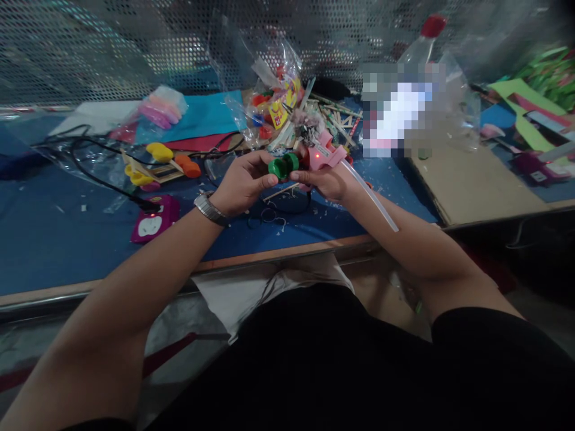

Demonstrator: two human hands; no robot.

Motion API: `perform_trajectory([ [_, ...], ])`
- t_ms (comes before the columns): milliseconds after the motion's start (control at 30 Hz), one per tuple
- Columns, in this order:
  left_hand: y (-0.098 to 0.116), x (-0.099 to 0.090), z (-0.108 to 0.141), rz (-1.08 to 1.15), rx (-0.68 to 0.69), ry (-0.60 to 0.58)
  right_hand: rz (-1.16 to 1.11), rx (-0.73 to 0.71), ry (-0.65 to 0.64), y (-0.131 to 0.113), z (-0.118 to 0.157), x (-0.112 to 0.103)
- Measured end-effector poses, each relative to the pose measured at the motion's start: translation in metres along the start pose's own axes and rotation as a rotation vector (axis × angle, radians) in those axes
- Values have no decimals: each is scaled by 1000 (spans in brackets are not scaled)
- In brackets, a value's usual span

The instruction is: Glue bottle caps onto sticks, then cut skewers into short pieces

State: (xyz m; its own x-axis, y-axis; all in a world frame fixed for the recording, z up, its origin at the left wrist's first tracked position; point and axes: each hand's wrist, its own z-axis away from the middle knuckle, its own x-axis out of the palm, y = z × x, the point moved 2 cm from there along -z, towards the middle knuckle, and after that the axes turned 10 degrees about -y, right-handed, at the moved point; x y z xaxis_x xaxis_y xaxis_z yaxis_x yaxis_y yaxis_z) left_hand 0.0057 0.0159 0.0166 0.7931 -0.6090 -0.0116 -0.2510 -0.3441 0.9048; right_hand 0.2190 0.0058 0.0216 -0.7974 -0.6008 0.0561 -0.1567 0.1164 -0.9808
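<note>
Grip of the left hand (246,182), in the head view, is pinching a pair of green caps (278,169) between thumb and fingers, with the open mouth of one cap facing the wearer. Beside it, the right hand (331,181) is holding a pink glue gun (320,158), its thumb reaching to the edge of the caps; some of its fingers are hiding from sight. A red light is glowing on the gun, and a pale glue stick (371,196) is poking out over the right forearm. A watch (210,208) is circling the left wrist.

To the left of the left grip, yellow and orange caps (159,152) are lying with wooden pieces, and nearer the wearer a purple power socket (150,226) is sitting on the blue bench (81,251). Beyond the two grips, a clear bag of coloured caps (287,99) is standing beside scattered wooden sticks (345,120). A blue sheet (202,117) is lying beyond the left grip. Well right of the right grip, brown cardboard (476,185) is lying flat.
</note>
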Motion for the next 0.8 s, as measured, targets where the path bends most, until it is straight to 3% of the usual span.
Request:
perform_trajectory([
  [200, 1, 2, 0, 17, 3, -48, -22, -35, 55, -1, -2, 1],
  [800, 4, 4, 2, -28, -23, -34, -67, 23, 130, 0, -1, 0],
])
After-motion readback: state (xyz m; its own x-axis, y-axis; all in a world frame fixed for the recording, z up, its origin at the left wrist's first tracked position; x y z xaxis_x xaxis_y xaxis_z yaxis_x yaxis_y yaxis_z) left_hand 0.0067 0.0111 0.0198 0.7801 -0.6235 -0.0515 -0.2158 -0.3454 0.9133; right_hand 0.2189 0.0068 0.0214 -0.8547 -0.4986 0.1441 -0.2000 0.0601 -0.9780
